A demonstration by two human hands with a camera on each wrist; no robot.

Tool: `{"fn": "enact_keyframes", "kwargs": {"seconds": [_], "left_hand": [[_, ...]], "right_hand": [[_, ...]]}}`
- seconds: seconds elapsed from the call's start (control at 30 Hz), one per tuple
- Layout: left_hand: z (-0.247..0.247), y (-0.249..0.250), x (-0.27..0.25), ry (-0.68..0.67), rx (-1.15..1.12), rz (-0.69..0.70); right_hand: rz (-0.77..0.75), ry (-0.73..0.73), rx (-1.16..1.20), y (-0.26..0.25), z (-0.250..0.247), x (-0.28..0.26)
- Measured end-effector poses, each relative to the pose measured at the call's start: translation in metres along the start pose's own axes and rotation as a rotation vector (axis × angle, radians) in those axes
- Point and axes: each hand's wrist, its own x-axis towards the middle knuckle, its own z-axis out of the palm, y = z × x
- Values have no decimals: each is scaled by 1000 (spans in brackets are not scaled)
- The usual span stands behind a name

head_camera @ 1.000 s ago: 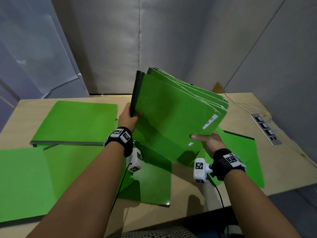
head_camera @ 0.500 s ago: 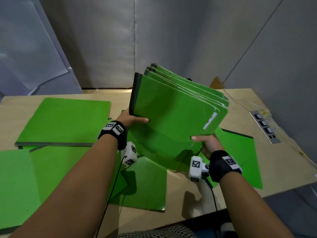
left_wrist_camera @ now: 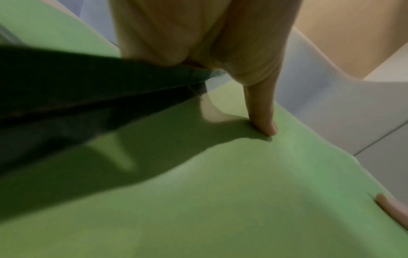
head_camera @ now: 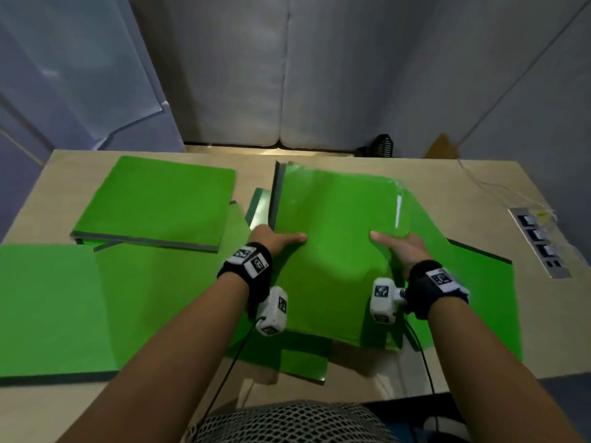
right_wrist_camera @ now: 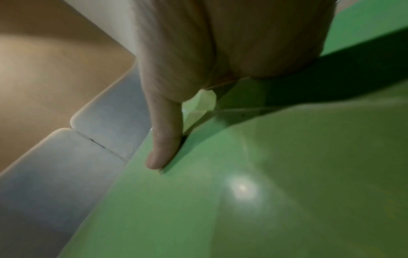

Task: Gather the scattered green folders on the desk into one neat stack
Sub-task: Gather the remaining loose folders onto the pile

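Head view, left to right: loose green folder (head_camera: 44, 308) flat at near-left counter (head_camera: 543, 340) edge; second folder (head_camera: 156, 203) farther back, overlapping others. Left hand (head_camera: 275, 239) clamped on left edge of gathered folder stack (head_camera: 335, 251), thumb (left_wrist_camera: 262, 111) flat on top cover, fingers hidden beneath. Stack mid-counter, lying over more loose folders. Right hand (head_camera: 399, 246) clamped on stack's right edge, thumb (right_wrist_camera: 164, 136) on top, fingers out of sight. Another folder (head_camera: 486, 298) under and right of stack. Power strip (head_camera: 540, 241) at far-right counter edge.
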Motion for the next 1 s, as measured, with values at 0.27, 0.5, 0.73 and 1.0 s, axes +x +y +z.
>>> {"fn": "enact_keyframes", "kwargs": {"seconds": [0.27, 0.5, 0.73, 1.0], "left_hand": [[-36, -42, 21, -84, 42, -55], [-81, -69, 42, 142, 976, 43], [-92, -105, 34, 215, 859, 192], [-122, -98, 23, 352, 371, -352]], "right_hand": [[241, -46, -101, 38, 15, 4], [237, 11, -141, 40, 15, 4], [283, 23, -198, 42, 23, 5], [291, 53, -226, 41, 25, -2]]}}
